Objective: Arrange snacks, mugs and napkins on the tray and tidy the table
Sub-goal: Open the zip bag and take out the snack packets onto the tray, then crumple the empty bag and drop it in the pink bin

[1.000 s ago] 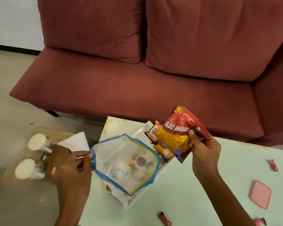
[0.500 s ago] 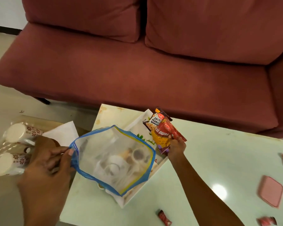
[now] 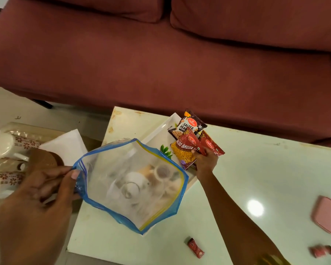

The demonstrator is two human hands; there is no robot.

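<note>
**Snack packets going onto the tray, bag held clear**

Take the white tray (image 3: 157,137) as your landmark; it lies on the pale surface (image 3: 256,169), its long axis running from the sofa-side far corner back toward you. Your right hand (image 3: 205,161) is at the tray's far right edge, fingers closed on the orange-and-red snack packet (image 3: 185,152), which lies at the tray's far end with its length pointing away from you. A peanut packet (image 3: 188,126) sits just beyond it, and another red packet (image 3: 211,145) lies partly under it. Your right hand is clearly the nearer one for any placing here.

Your left hand (image 3: 46,188) is left of the tray, pinched on the rim of a clear zip bag (image 3: 130,180) with blue edging, which hangs over the tray's near half.

Seen through the bag, the tray's contents are blurred; round pale shapes may be cups, but that cannot be told. Two mugs (image 3: 6,145) and a white napkin (image 3: 65,145) lie well left of the tray, off the surface. Small red wrappers (image 3: 195,250) and a pink lid (image 3: 327,216) lie to its right, blurred.
</note>
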